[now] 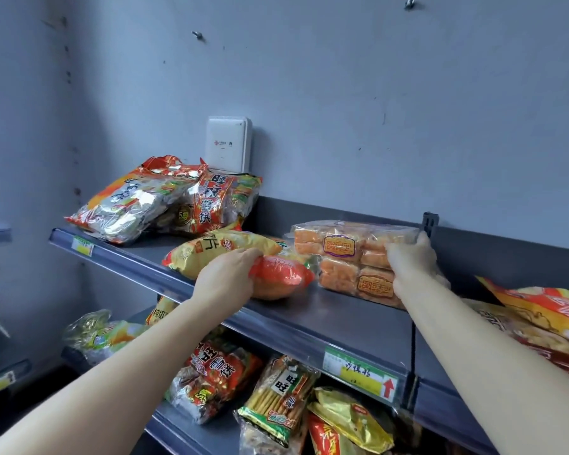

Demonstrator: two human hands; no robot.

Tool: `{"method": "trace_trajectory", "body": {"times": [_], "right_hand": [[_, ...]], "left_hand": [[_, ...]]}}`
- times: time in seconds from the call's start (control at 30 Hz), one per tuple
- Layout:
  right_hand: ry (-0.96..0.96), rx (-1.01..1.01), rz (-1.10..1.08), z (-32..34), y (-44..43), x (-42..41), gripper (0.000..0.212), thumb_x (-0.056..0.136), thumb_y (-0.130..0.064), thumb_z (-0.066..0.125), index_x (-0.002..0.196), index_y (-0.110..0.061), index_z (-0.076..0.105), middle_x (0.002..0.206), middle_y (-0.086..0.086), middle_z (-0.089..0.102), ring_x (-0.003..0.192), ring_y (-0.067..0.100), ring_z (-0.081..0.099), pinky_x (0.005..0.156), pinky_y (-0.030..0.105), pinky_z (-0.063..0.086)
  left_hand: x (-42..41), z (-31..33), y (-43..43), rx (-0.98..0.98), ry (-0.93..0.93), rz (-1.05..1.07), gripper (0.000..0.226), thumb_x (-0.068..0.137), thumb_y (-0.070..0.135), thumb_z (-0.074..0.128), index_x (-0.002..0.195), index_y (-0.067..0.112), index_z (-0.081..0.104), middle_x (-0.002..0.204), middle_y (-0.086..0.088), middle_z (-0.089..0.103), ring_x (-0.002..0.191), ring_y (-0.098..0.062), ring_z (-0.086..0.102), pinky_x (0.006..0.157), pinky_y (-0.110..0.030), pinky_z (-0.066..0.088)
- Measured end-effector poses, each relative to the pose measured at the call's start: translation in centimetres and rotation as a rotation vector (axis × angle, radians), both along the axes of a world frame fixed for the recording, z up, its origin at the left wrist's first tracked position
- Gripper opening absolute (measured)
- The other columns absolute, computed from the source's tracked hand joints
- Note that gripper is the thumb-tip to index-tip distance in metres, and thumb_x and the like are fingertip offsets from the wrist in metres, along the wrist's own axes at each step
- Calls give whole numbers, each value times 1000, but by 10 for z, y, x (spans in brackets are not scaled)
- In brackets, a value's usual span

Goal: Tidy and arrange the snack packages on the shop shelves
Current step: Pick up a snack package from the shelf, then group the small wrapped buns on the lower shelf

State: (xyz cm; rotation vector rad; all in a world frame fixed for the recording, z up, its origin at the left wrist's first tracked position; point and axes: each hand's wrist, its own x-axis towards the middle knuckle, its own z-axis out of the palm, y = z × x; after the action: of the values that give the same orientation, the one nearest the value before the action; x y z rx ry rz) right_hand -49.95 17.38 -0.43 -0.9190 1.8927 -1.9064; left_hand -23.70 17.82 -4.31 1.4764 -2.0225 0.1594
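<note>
At the far left of the grey metal top shelf point(342, 318), a red-and-silver foil bag of rice crackers point(122, 205) is laid on its side, with a second red foil bag printed with large characters point(217, 201) leaning against it. Behind these two, a white plastic box point(229, 144) is fixed to the blue-grey wall point(375, 93). A small green-and-yellow price tag point(83, 247) is seen in the shelf's front strip below the first bag.

Nearer the middle of the shelf, a puffy yellow snack bag with an orange-red end point(217, 249) is lain flat close to the front edge. It is gripped by the left hand point(225, 279), whose fingers are curled over the top of the bag where yellow meets red.

Just to the right, touching that bag's red end, two clear-wrapped packs of orange cakes with purple-edged labels point(339, 257) are stacked one on the other. Their right end is held by the right hand point(411, 261): the thumb is pressed on the front of the stack, while the other fingers are hidden behind it.

On the lower shelf point(191, 435), a red bag of crackers point(217, 372) and a clear packet of stick biscuits point(280, 399) are piled among others. A green-and-yellow price label with a red arrow point(358, 372) is clipped to the top shelf's front strip. At the far right, a yellow-and-red bag point(546, 307) is propped on further packets.
</note>
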Motion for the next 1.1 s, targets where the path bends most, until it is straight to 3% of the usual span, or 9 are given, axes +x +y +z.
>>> {"method": "trace_trajectory", "body": {"times": [0.1, 0.27, 0.37, 0.43, 0.53, 0.63, 0.77, 1.0, 1.1], "right_hand": [[277, -113, 4, -1, 6, 23, 59, 86, -28, 65, 141, -23, 44, 146, 3, 38, 135, 22, 36, 110, 41, 35], [405, -150, 338, -7, 22, 63, 41, 79, -49, 71, 116, -30, 67, 132, -10, 56, 132, 11, 43, 111, 39, 35], [223, -132, 696, -4, 43, 76, 40, 74, -51, 70, 106, -27, 71, 108, -8, 71, 106, 13, 65, 86, 34, 53], [200, -117, 741, -5, 53, 74, 35, 71, -45, 70, 99, -25, 72, 98, -4, 74, 93, 15, 70, 74, 30, 56], [197, -81, 678, -12, 64, 65, 20, 78, -31, 72, 97, -24, 72, 94, 1, 75, 85, 19, 71, 73, 33, 57], [187, -95, 549, -20, 76, 55, 5, 86, -15, 69, 86, -20, 70, 80, -3, 73, 72, 13, 69, 68, 31, 58], [257, -139, 384, -27, 101, 39, 17, 87, -7, 66, 73, -17, 64, 71, -5, 69, 69, 11, 64, 70, 30, 55], [192, -168, 112, -32, 165, -6, 20, 90, -8, 64, 72, -15, 60, 65, -9, 69, 64, 4, 64, 63, 21, 52], [177, -136, 6, -37, 199, -30, 14, 90, -8, 64, 77, -11, 61, 70, -3, 68, 70, 11, 63, 75, 35, 54]], "left_hand": [[4, 3, -5, -134, 218, -57, 37, 93, 16, 55, 130, 23, 57, 123, 0, 64, 110, -24, 59, 87, -36, 49], [3, 25, -5, -156, 579, -188, 25, 97, 25, 49, 116, 20, 66, 103, -2, 70, 93, -23, 63, 81, -40, 53], [0, 36, -5, -72, 599, -230, 26, 99, 25, 45, 107, 18, 68, 89, 2, 68, 80, -21, 62, 73, -36, 52], [-2, 36, -6, -19, 604, -269, 26, 98, 26, 46, 99, 15, 69, 82, 2, 68, 74, -21, 62, 68, -38, 52], [-9, 30, -6, 54, 644, -348, 27, 98, 30, 50, 90, 13, 70, 75, 0, 69, 71, -22, 66, 67, -44, 55], [-21, 25, -6, 90, 706, -416, 27, 96, 37, 53, 86, 18, 69, 74, 4, 69, 73, -17, 67, 65, -38, 55], [-45, 20, 2, 106, 802, -509, 29, 96, 41, 54, 75, 24, 65, 69, 9, 67, 62, -2, 59, 56, -25, 44], [-99, 2, 37, 165, 850, -696, 19, 95, 31, 56, 108, 20, 65, 93, 9, 67, 86, -6, 61, 72, -21, 48], [-128, -5, 61, 223, 843, -765, 27, 94, 29, 59, 118, 18, 62, 100, 6, 66, 91, -7, 61, 82, -27, 50]]}}
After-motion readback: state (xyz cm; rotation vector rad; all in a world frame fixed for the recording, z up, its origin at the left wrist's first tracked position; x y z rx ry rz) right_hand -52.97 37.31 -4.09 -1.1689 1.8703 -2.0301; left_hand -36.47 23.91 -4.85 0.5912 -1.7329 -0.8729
